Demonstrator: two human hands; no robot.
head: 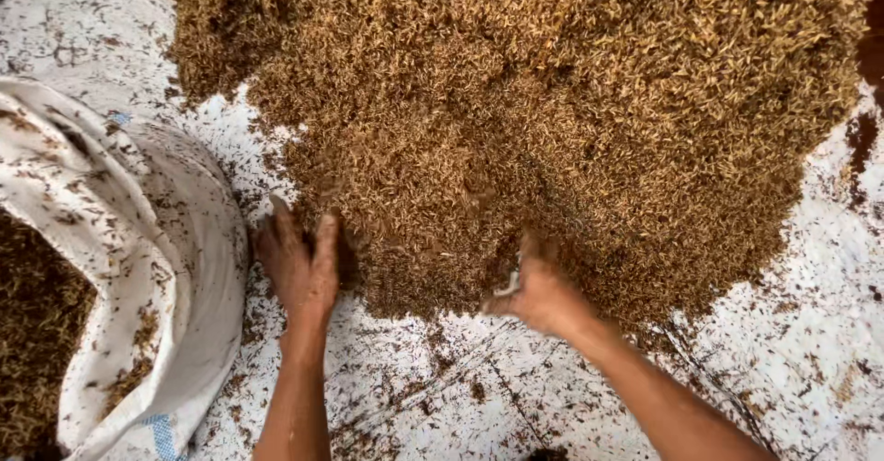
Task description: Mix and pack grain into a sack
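My left hand (299, 268) spread flat and my right hand (539, 291) cupped dig empty into the near edge of the grain heap (516, 111) — the sack (138, 268) just left holds some, most remains on the sheet (783, 369).

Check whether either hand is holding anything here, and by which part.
No firm grip shows. The left hand lies flat against the edge of the brown grain pile; the right hand digs its fingers into that edge, so any handful is hidden.
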